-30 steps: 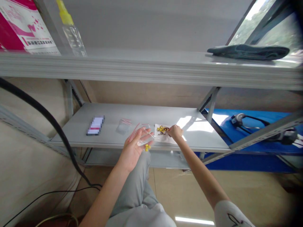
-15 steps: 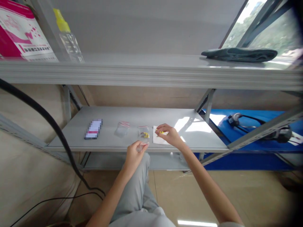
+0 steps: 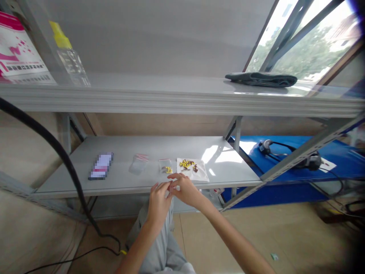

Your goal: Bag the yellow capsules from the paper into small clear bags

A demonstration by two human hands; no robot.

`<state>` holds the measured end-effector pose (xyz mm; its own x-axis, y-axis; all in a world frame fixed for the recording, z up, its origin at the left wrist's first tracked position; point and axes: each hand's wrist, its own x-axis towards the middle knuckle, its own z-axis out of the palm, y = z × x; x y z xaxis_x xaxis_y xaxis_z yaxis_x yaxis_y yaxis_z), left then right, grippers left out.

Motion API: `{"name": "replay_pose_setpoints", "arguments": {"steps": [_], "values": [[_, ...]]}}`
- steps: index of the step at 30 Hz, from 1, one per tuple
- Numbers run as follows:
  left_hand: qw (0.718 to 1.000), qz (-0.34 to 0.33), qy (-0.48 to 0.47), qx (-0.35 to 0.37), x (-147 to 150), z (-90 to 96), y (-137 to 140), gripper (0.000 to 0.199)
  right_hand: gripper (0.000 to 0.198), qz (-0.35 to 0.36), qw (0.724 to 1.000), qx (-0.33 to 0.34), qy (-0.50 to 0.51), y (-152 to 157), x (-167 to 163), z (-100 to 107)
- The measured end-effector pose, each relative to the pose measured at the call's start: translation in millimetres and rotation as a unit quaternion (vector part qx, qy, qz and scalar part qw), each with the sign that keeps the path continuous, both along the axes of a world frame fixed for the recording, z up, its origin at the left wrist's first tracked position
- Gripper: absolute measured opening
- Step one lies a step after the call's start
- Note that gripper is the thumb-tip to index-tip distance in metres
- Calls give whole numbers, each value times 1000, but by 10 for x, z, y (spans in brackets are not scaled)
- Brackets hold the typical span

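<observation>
My left hand point(image 3: 158, 201) and my right hand point(image 3: 186, 190) meet fingertip to fingertip at the front edge of the lower grey shelf point(image 3: 219, 177). Both pinch a small clear zip bag that is barely visible between the fingers. Just behind them lies a small zip bag with yellow beads point(image 3: 165, 167). To its right, a white sheet point(image 3: 201, 173) carries a pile of yellow and brown beads point(image 3: 187, 164). Empty clear zip bags with red strips point(image 3: 138, 163) lie further left.
A phone point(image 3: 100, 171) lies at the shelf's left. The upper shelf point(image 3: 171, 97) holds a clear bottle point(image 3: 68, 59), a pink box point(image 3: 17, 57) and a dark folded cloth point(image 3: 261, 79). A thick black cable point(image 3: 54, 148) hangs at left. Cables lie on a blue surface point(image 3: 288, 146) at right.
The bag with yellow beads went from my left hand onto the shelf. My right hand left the bead pile and came to my left hand at the shelf edge. The view shifted right.
</observation>
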<state>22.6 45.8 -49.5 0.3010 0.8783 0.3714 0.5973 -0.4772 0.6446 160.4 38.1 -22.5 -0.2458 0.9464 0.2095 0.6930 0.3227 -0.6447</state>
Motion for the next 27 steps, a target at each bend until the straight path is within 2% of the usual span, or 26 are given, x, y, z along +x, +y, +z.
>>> {"name": "replay_pose_setpoints", "arguments": {"steps": [2,3,4,6,7,8,10,13,18,22,24,27], "values": [[1000,3,-20,-8,-32,-22,26,22,16,80,994,-11,76,38,100,-36],[999,6,-33,-16,-57,-33,42,20,18,102,989,-12,110,74,184,-66],[998,11,-48,-27,-87,-44,58,19,20,90,988,-11,128,122,288,-107],[995,24,-83,-53,-152,-63,85,19,25,-19,994,-7,112,239,543,-229],[992,34,-103,-68,-183,-70,93,19,25,-129,989,-5,69,297,680,-308],[988,43,-124,-83,-210,-74,97,20,26,-192,980,-8,45,348,814,-398],[978,55,-164,-113,-245,-74,96,21,26,-292,956,-4,7,410,1041,-594],[965,46,-206,-153,-243,-53,78,24,25,-377,925,-10,-39,413,1216,-875],[930,8,-285,-231,-153,94,33,29,26,-411,908,-4,-82,395,1208,-1150],[875,-15,-386,-292,-106,284,-10,33,31,-422,901,13,-93,453,1196,-1193],[856,-22,-417,-304,-102,361,-26,33,31,-422,901,17,-94,483,1196,-1190],[857,-25,-419,-300,-104,423,-40,29,29,-424,901,17,-88,508,1185,-1183]]}}
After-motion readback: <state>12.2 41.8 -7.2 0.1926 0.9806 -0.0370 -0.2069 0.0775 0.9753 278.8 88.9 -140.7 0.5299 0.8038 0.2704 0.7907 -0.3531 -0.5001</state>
